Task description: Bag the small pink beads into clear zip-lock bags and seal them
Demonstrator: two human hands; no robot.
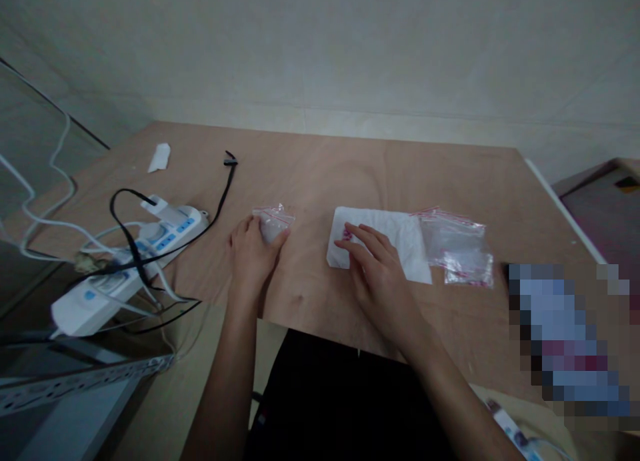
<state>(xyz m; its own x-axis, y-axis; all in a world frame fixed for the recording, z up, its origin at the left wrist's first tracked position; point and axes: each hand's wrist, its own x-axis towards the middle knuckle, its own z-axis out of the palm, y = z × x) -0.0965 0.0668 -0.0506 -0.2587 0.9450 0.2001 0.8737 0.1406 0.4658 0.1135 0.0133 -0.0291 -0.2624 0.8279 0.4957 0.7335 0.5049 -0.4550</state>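
A small clear zip bag point(273, 226) lies on the wooden table, its zip strip turned towards the wall. My left hand point(253, 251) holds it, fingers at its left edge and thumb at its right. To the right, my right hand point(379, 274) hovers over a white sheet point(407, 237) that looks like tissue or paper, its fingers stretched and apart. By those fingertips, on the sheet, sits a little cluster of pink pieces point(347, 234), too small to make out. Several more clear zip bags point(453, 244) with pink strips overlap the sheet's right end.
On the left a white power strip point(90, 307) carries plugs, white leads and a tangled black cable point(223, 201). A white scrap point(160, 157) lies at the back left. Something blurred out point(565, 341) lies at the right, and a box point(605, 214) stands beyond the table's right edge.
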